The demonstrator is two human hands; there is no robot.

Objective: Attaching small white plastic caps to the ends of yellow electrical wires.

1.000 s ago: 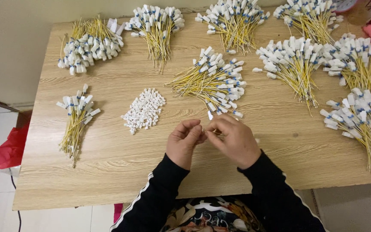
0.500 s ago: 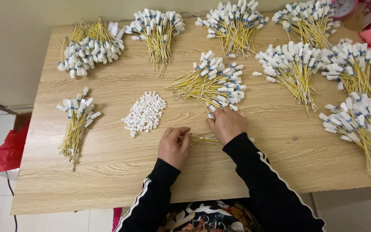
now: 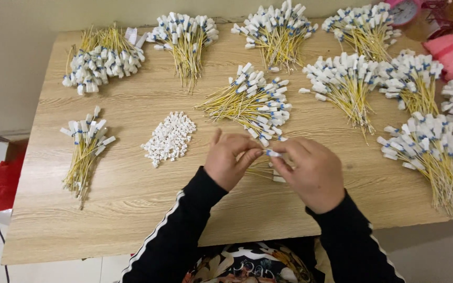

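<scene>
— Though flat on the table (image 3: 132, 209) half a second ago, now lifted and brought together again: left hand (image 3: 229, 160) and right hand (image 3: 310, 170), fingertips meeting.

— Gripping what?

— Pinching one white-capped wire (image 3: 272, 153) between thumbs and forefingers of both, just below the centre bundle (image 3: 252, 99). Probably taken from the loose wires (image 3: 260, 169) under the palms; another piece now in work.

— Counted?

— Ten bundles (image 3: 342, 84) of yellow wires with white, blue-banded caps: four along the far edge, three across the middle, two at the right edge, one small left bundle (image 3: 85, 149). One heap of loose white caps (image 3: 169, 137). Two hands, both closed on the same wire.
</scene>
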